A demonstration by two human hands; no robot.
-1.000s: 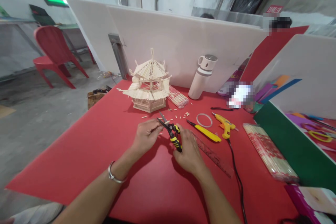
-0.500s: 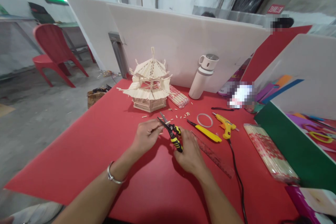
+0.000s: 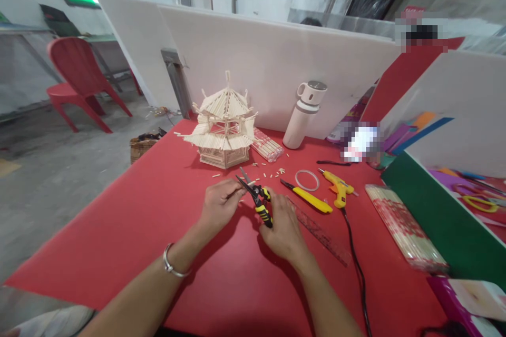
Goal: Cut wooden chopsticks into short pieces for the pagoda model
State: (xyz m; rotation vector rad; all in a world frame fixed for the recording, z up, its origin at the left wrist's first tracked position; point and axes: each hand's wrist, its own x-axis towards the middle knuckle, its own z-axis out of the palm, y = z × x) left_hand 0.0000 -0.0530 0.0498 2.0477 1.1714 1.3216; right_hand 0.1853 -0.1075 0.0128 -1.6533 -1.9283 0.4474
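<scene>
My right hand (image 3: 281,225) is closed around the handles of black-and-yellow pruning shears (image 3: 259,201), whose blades stand apart and point up and to the left. A thin wooden stick (image 3: 250,184) lies between the blades. My left hand (image 3: 220,202) pinches that stick from the left, fingertips close to the blades; most of the stick is hidden by the fingers. Behind my hands stands a pagoda model (image 3: 225,129) built of wooden sticks. Short cut pieces of stick (image 3: 276,174) are scattered on the red tabletop (image 3: 130,226) beyond the shears.
Right of my hands lie a yellow utility knife (image 3: 312,200), a clear ruler (image 3: 322,234), a clear ring (image 3: 307,180) and a yellow glue gun (image 3: 340,188) with a black cord. A white bottle (image 3: 302,116) stands behind. Packs of sticks (image 3: 407,226) lie right and beside the model.
The whole view has shifted slightly. Both hands, the shears and the stick keep nearly the same pose; no clear movement of the blades shows.
</scene>
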